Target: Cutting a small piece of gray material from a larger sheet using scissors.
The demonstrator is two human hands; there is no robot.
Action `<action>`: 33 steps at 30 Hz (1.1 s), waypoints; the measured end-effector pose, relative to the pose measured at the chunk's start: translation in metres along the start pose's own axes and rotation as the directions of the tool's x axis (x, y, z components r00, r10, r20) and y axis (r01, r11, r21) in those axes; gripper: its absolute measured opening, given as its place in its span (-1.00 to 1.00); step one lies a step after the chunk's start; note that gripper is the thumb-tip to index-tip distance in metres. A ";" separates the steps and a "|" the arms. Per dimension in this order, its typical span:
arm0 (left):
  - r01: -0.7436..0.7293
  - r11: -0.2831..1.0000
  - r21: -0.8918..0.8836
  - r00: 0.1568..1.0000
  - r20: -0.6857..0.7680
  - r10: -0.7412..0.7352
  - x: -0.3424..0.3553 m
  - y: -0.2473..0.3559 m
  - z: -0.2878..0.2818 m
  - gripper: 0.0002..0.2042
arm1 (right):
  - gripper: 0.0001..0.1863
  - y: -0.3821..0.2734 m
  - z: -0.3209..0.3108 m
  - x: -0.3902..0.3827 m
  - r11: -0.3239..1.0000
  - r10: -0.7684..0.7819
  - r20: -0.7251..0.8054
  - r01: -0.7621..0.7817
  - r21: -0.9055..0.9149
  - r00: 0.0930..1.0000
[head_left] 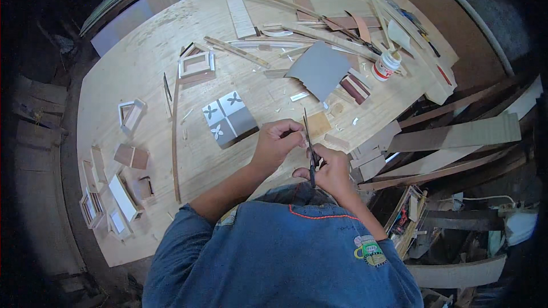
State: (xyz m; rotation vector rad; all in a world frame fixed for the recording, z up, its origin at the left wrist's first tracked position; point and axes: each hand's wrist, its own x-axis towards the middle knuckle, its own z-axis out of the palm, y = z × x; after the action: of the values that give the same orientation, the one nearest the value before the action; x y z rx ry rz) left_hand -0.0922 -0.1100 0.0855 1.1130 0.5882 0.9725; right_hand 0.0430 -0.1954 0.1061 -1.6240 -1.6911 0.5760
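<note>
My right hand [334, 172] grips a pair of black-handled scissors [309, 137], its blades pointing away from me over the near edge of the table. Close beside the blades, my left hand [278, 144] is closed in a pinch. Whatever sits between those fingertips is too small to make out. Left of that hand rests a box [230, 118] with white and grey panels and petal-shaped decorations. Beyond both hands lies a grey sheet [321, 69] with an uneven lower edge. A small tan square [317, 124] lies flat just past the scissors.
An open white glue bottle [387, 65] stands at the right, near wooden strips and tools. Several small wooden house-like pieces [127, 197] sit at the left. A long thin strip [175, 137] crosses the table [142, 51]. Curved boards [456, 133] are stacked off its right edge.
</note>
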 end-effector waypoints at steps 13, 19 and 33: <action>-0.093 0.980 0.176 0.993 0.088 0.079 0.002 0.008 -0.004 -0.96 | -0.49 -0.003 -0.008 0.000 0.997 -0.005 0.009 0.006 -0.079 1.000; -0.124 0.962 0.245 0.985 0.146 0.090 0.004 0.005 -0.011 -0.96 | -0.50 -0.001 -0.015 0.000 0.986 -0.043 0.044 0.050 -0.160 0.998; -0.197 0.920 0.340 0.966 0.224 0.125 0.004 0.009 -0.012 -0.91 | -0.52 0.016 -0.016 -0.003 0.975 -0.103 0.054 0.112 -0.190 0.993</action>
State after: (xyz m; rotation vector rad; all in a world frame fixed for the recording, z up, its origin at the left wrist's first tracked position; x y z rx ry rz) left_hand -0.1032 -0.1001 0.0898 1.5889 0.5282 0.9001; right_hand 0.0656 -0.1995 0.1038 -1.6504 -1.9047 0.4075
